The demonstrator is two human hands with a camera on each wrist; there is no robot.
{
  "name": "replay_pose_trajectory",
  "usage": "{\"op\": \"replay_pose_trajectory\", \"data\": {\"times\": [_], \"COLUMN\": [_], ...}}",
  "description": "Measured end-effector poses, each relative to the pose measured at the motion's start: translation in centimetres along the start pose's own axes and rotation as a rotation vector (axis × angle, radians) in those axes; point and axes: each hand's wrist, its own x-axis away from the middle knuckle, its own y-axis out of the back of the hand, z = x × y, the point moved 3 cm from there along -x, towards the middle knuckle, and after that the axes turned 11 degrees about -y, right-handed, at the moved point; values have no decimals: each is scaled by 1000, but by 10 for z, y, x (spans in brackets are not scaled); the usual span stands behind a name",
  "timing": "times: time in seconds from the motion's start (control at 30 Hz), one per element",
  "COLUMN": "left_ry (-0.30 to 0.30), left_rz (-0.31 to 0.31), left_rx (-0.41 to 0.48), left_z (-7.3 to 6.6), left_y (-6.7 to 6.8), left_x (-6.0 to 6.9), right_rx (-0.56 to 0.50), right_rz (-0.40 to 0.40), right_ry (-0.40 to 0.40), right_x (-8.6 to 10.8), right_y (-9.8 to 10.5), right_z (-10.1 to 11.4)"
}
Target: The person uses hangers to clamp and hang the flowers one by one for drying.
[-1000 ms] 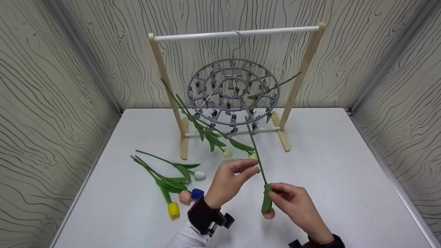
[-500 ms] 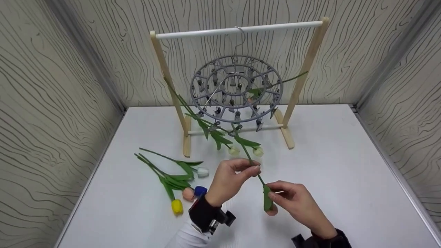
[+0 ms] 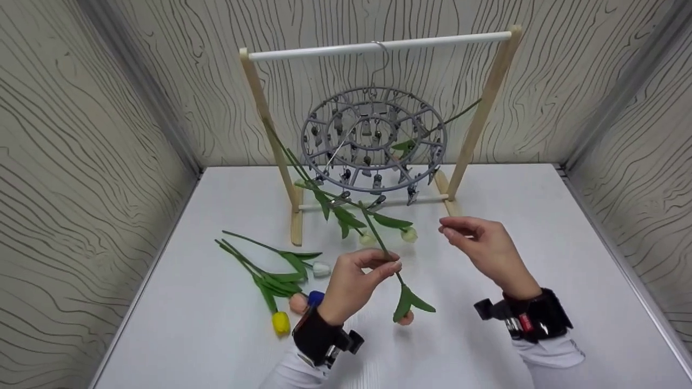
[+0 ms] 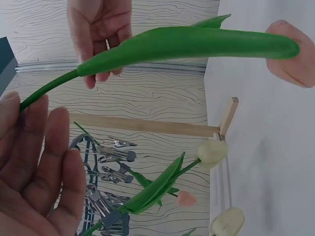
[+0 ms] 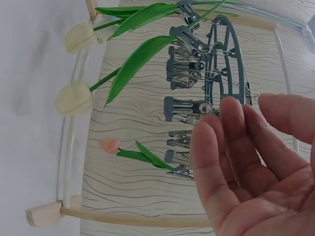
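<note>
My left hand [image 3: 354, 283] pinches the stem of an artificial pink tulip [image 3: 406, 317] between thumb and fingers. The bloom points down toward me, with two green leaves spread above it. Its stem tip reaches up near the clips at the front of a round grey clip hanger [image 3: 373, 190]. Off to the right, my right hand [image 3: 489, 251] is raised with loosely bent fingers and holds nothing. Two cream tulips [image 5: 74, 97] hang from the hanger's front clips. A further pink tulip [image 5: 110, 145] is clipped at the hanger's back right.
A wooden rack [image 3: 484, 116] with a white top bar [image 3: 324, 51] carries the hanger. On the white table [image 3: 540, 227] to the left lie loose tulips: yellow [image 3: 280, 323], pink [image 3: 298, 303], blue [image 3: 315, 297] and white [image 3: 321, 269]. Patterned walls enclose the back and sides.
My right hand has let go of the pink tulip's leaves and moved up and right. The leaves have spread apart. My left hand now grips the stem, which leans further left.
</note>
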Motion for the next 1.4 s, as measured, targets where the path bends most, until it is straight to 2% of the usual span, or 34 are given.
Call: {"op": "replay_pose_trajectory", "data": {"times": [0.17,0.27,0.37,0.5,0.7,1.03,1.2,1.4], "left_ry": [9,20,19,3,-14,-2,-10,13], "left_rz": [-14,-20,-25,-27,-40,-57,-86,-144], "left_rx": [-1,1,0,-5,0,-12,-11,53], "left_z": [0,0,0,1,1,1,1,6], "left_y": [2,3,5,6,9,18,22,28], "left_x": [1,1,0,-1,-3,-8,-10,-14], "right_rx": [105,116,108,134,191,146,143,86], "right_rz": [38,94,130,124,133,198,177,106], "right_ry": [-36,-76,-73,-38,1,-22,-14,-17], "right_x": [-43,-65,-80,-92,-97,-90,-83,-72], "right_y": [-3,-8,-12,-14,-16,-26,-26,-31], "right_z": [8,11,16,22,29,28,29,31]}}
